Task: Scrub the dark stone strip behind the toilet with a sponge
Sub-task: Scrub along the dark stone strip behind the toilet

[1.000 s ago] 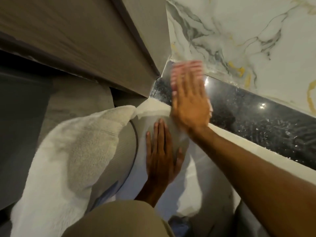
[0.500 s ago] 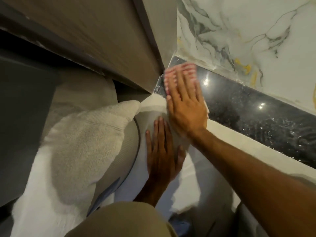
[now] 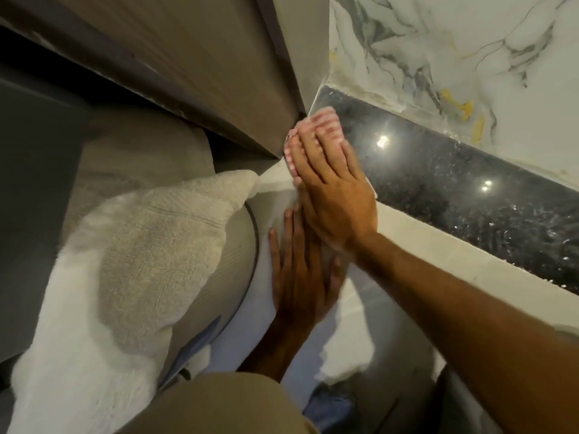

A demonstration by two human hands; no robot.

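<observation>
At the centre of the frame the right hand point(image 3: 336, 195) lies flat, fingers together, pressing a pink-and-white sponge point(image 3: 313, 126) onto the upper-left end of the dark stone strip point(image 3: 454, 186), which runs diagonally toward the right edge below the marble wall point(image 3: 454, 57). Just below, the left hand point(image 3: 300, 277) rests open, palm down, on the white toilet point(image 3: 360, 333). A white towel point(image 3: 131, 261) lies at lower left.

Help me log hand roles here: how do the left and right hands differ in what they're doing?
The right hand presses a pink-and-white sponge onto the dark stone strip; the left hand holds nothing and lies on the white toilet top. The right is lit, the left shadowed. Both lie flat, fingers extended.
</observation>
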